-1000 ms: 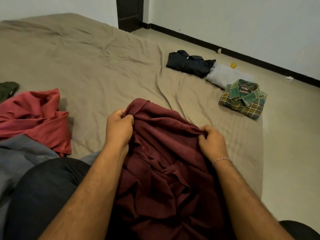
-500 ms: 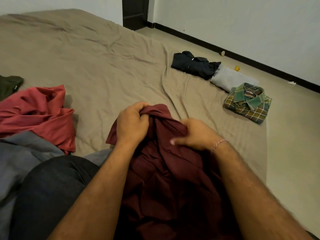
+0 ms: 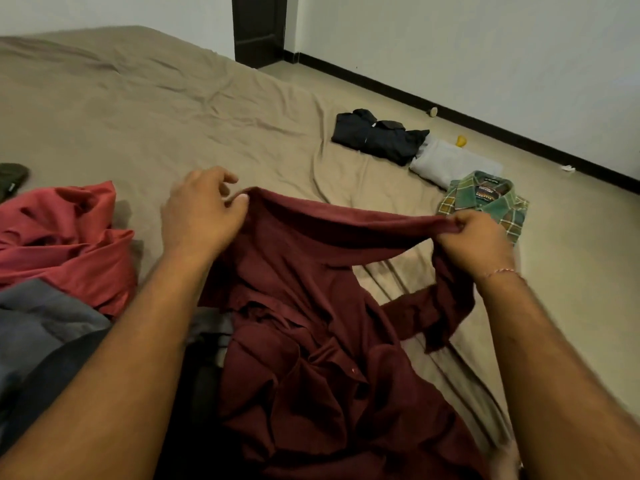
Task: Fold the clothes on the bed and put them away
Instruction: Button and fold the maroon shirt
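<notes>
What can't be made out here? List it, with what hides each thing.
Head view only:
- Maroon shirt: lower part crumpled and cut by the bottom edge.
- Dark green garment: cut by the left edge.
- Grey folded garment: partly under the dark folded shirt.
- Plaid shirt: label too small to read.

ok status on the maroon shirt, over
Left hand and right hand pinch maroon shirt edge, stretched between them. Not folded. Nothing in the way.
</notes>
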{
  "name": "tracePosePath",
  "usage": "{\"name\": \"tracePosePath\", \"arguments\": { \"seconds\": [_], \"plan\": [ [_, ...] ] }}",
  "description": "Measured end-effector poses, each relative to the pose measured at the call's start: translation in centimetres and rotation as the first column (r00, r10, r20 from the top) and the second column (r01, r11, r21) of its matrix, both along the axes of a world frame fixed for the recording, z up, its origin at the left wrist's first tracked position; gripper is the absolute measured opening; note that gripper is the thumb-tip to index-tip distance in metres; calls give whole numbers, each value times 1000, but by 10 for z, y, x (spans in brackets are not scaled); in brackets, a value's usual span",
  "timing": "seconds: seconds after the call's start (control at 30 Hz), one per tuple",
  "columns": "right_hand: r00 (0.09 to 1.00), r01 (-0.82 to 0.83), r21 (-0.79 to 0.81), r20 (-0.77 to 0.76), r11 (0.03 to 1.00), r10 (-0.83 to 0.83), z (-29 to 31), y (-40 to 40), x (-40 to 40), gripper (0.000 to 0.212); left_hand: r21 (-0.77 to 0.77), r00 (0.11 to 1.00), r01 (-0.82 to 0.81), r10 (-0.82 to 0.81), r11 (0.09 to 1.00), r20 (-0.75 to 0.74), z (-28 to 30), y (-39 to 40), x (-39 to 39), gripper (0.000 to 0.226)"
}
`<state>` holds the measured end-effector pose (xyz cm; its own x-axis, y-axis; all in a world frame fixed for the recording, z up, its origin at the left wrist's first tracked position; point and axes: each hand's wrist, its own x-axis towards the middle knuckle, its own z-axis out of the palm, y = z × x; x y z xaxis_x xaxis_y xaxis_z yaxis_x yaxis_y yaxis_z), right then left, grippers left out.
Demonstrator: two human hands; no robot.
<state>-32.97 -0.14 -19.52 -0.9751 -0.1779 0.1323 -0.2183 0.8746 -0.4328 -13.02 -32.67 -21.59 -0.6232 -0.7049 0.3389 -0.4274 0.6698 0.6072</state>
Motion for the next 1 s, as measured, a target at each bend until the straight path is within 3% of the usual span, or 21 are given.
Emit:
{"name": "tracePosePath", "arguments": {
  "seconds": [0.07,0.1,0.13,0.17,0.23,0.27,0.3,0.33,0.4,0.47,0.5,0.57,0.63,0.67,0.7,0.77,0.87,0.9,0.93,0.97,1.0],
  "plan": [
    [999,-7,-313,48,950,24,9,-27,2,15,-146,940,183,-217,972,-263,15,40,11,21],
    [989,-44,-465,106,884,104,14,-44,6,10,-223,865,346,-402,912,-301,17,62,14,18],
    [950,-106,-604,174,790,260,19,-62,15,12,-289,774,515,-582,807,-248,16,83,16,16],
    [844,-186,-721,231,668,484,26,-79,28,26,-329,681,653,-719,682,-139,11,98,14,16],
    [495,-345,-828,239,441,835,35,-105,55,58,-302,543,805,-839,511,28,-8,108,6,20],
    [364,-420,-829,220,370,905,35,-113,64,69,-240,528,833,-847,499,70,-20,106,0,25],
    [325,-482,-804,204,347,923,30,-116,69,73,-172,541,836,-834,521,104,-31,101,-5,30],
    [389,-516,-762,197,390,900,23,-116,71,71,-107,570,822,-809,560,141,-41,96,-10,36],
    [686,-475,-625,178,619,706,0,-105,71,54,-28,644,757,-739,652,197,-59,87,-20,45],
    [914,-265,-508,139,820,381,-37,-83,67,33,3,715,675,-655,738,245,-71,82,-31,45],
    [954,-154,-473,159,867,256,-58,-69,64,25,5,734,641,-614,768,291,-75,81,-36,42],
    [942,-35,-359,299,933,151,-91,-42,62,19,-22,710,613,-538,790,456,-79,84,-44,40],
    [877,-75,-220,450,973,169,-113,-24,67,28,-63,651,622,-472,780,594,-80,89,-47,32],
    [847,-103,-194,497,976,188,-120,-18,72,30,-85,662,611,-450,787,599,-80,91,-47,19],
    [820,-118,-221,529,968,220,-124,-17,75,26,-94,706,578,-438,811,557,-79,89,-47,9],
    [783,-93,-341,555,936,280,-125,-18,79,7,-76,839,449,-391,890,378,-76,80,-47,12],
    [822,3,-534,483,846,302,-121,-23,78,10,81,975,205,-211,975,73,-68,35,-42,8],
    [829,45,-611,465,790,312,-119,-25,79,12,120,974,218,-225,968,40,-66,23,-38,26],
    [833,80,-670,452,738,319,-115,-27,81,15,143,938,316,-331,938,100,-65,18,-33,56],
    [832,110,-724,442,681,335,-112,-29,82,17,123,872,432,-449,893,197,-67,22,-31,83],
    [830,135,-765,434,629,350,-108,-31,83,19,58,785,541,-528,839,325,-69,33,-29,98]
  ]
}}
